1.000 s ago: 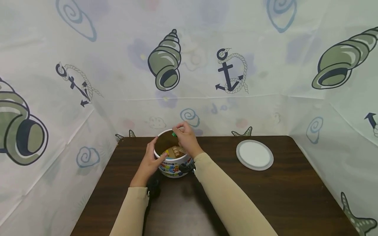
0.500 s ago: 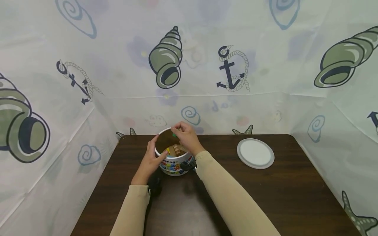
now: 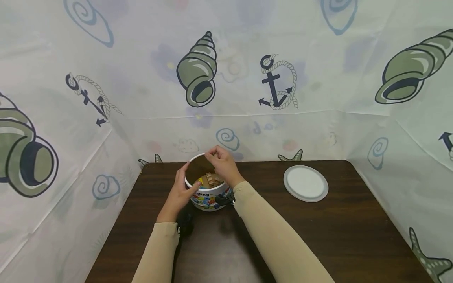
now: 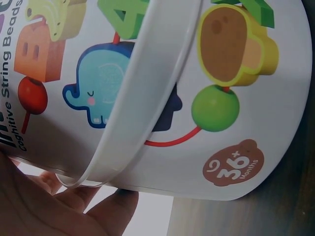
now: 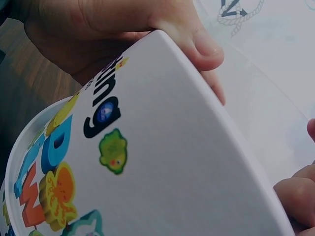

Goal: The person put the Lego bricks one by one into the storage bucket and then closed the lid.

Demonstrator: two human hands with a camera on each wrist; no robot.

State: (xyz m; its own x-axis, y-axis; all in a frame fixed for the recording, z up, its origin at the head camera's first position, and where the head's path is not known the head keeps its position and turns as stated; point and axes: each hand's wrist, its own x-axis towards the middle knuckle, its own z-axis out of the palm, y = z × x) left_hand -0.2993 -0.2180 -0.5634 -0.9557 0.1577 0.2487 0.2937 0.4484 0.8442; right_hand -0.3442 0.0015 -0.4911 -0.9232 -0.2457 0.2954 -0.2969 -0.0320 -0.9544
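A white tub (image 3: 209, 200) printed with colourful toy beads stands on the table, and tan pieces (image 3: 210, 180) show inside it. My left hand (image 3: 178, 194) grips its left rim; in the right wrist view the left thumb (image 5: 206, 46) hooks over the edge. At the far right rim my right hand (image 3: 224, 167) keeps its thumb and fingers pinched together over the opening. The small green piece seen there earlier is hidden by the fingers now. In the left wrist view a white handle (image 4: 142, 93) crosses the tub's printed side.
A round white lid (image 3: 306, 183) lies on the dark wooden table (image 3: 336, 236) to the right of the tub. Behind and on both sides hangs a pale sheet (image 3: 240, 43) with shells and anchors printed on it.
The green piece in my right hand's pinch showed in both earlier head frames and is out of sight now. Both hands keep almost the same place on the tub.
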